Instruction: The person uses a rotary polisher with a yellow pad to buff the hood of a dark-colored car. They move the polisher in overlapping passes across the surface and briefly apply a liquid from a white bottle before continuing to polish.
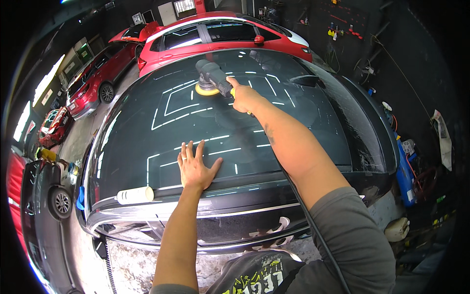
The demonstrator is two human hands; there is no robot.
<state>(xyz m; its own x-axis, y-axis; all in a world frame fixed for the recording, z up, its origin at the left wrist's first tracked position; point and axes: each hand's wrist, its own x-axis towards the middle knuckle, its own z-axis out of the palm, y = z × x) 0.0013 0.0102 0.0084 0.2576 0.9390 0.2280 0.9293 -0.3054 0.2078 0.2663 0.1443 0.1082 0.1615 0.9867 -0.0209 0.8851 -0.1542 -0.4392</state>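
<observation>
A dark car roof [132, 142] spreads out in front of me, with bright lamp lines reflected in it. My right hand [247, 99] reaches far over it, closed around the rear grip of a black car polisher [215, 76]. The polisher's yellow foam pad [205, 90] meets the roof. My left hand [196, 169] rests on the roof close to its near edge, fingers spread and holding nothing. Left of that hand, a white bottle [135, 195] lies on its side at the roof's edge. A black power cord [313, 225] trails along my right arm.
Beyond the roof stands a red and white car [196, 41]. More cars are parked at left, including a red one [98, 73] and a dark one [44, 215]. A wet rear window [352, 122] slopes away at right. A blue cylinder [405, 171] and a jug [397, 229] stand beside it.
</observation>
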